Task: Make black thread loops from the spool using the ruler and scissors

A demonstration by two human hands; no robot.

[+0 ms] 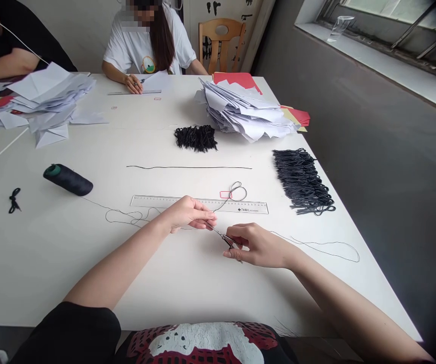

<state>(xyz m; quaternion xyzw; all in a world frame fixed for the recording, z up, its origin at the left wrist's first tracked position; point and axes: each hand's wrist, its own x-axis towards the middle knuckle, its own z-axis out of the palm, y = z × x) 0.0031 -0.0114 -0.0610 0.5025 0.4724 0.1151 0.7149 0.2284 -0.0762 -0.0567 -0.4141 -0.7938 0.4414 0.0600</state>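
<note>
My left hand (193,215) pinches a black cord (239,192) between thumb and fingers. The cord's far end curls in a loop over the clear ruler (199,203). In my right hand (253,245) is a small pair of scissors (227,241), its blades pointing at the left fingertips. Whether the blades touch the cord is too small to tell. Loose black thread (123,216) runs from the dark spool (68,180), lying on its side, toward my left hand. More thread (339,243) trails to the right, beyond my right hand.
A straight black cord (189,167) lies beyond the ruler. Bundles of knotted black cords lie at the centre back (195,138) and right (304,181). A small cord knot (14,200) is far left. Paper piles (244,108) stand farther back. Two people sit across the table.
</note>
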